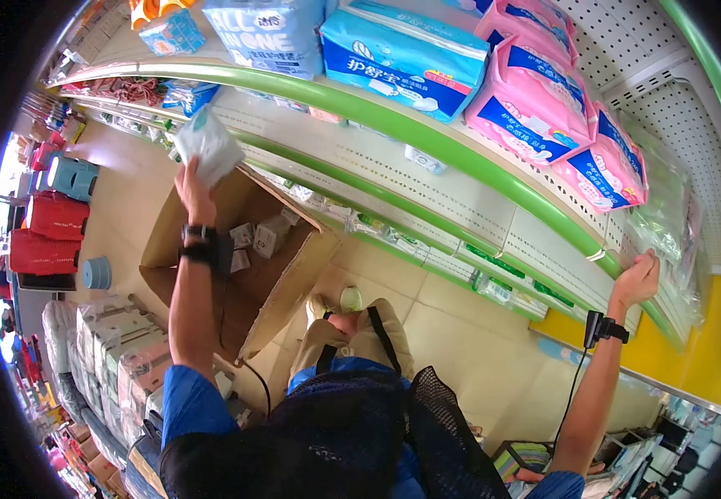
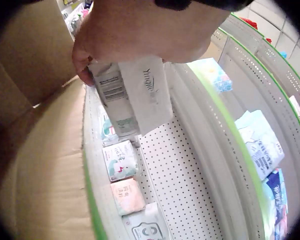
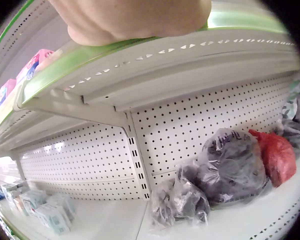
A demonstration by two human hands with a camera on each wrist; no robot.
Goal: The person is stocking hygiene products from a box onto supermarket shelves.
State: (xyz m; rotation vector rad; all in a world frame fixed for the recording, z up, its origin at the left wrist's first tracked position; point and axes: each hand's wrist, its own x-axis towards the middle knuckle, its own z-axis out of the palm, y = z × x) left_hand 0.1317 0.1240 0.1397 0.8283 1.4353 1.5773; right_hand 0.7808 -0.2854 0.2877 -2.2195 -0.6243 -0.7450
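Note:
My left hand (image 1: 196,190) grips a white soft pack (image 1: 209,148) above the open cardboard box and beside the shelves. In the left wrist view this pack (image 2: 149,97) shows a barcode on its side and grey lettering on its white face. On the right, my other hand (image 1: 637,281) rests at the green front edge (image 1: 572,224) of the shelf, beside clear plastic bags (image 1: 668,224). Its fingers look curled in the head view, but I cannot tell whether they hold the edge. In the right wrist view, the hand (image 3: 135,20) overlaps that edge and its fingers are hidden.
Small packs (image 1: 271,236) lie in the cardboard box (image 1: 290,287). Blue packs (image 1: 402,62) and pink packs (image 1: 535,100) stand on the upper shelf. Several small packs (image 2: 121,160) line a lower shelf. Bagged dark goods (image 3: 232,167) and a red bag (image 3: 276,157) sit below the right hand.

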